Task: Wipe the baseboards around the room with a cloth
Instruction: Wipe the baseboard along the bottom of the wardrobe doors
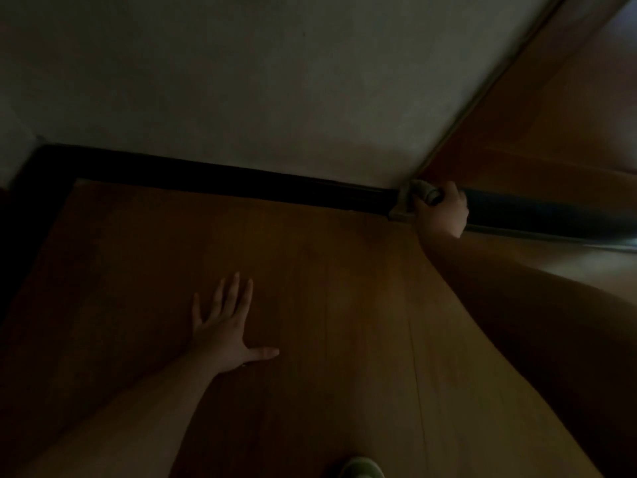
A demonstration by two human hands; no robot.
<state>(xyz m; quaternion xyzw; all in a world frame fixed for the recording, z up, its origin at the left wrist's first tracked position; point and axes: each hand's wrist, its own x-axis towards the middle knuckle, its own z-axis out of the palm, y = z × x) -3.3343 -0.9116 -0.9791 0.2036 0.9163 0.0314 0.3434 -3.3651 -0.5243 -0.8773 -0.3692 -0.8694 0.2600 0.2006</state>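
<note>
Dim room, head view looking down at the floor point(310, 305). Right hand point(443, 213) reaches forward with arm stretched out, fingers curled around a bunched cloth point(422, 193), grasping it. Cloth sits at the fingertip end of the right hand, sticking out to its left and slightly above, pressed against the dark baseboard point(241, 182). Part of the cloth hangs down below the fingers to where baseboard meets floor. Contact spot is right where the pale wall point(275, 81) ends and a brown wood panel point(551, 115) starts, could be a door, can't tell. Baseboard runs left from the right hand to a corner at far left, and carries on to the hand's right as a glossy dark strip.

Left hand point(225, 331) lies flat on the floor, palm down, fingers straight and spread, thumb out to the side, holding nothing. It is well apart from the cloth: cloth is far to its right and further forward, near the wall. Baseboard is ahead of the left hand's fingertips, not touching.

Floor is brown wood planks, seams running away from the person. Something pale and greenish point(362, 469) pokes in at bottom edge, behind both hands, possibly a shoe or slipper, too dark and cropped to say.
</note>
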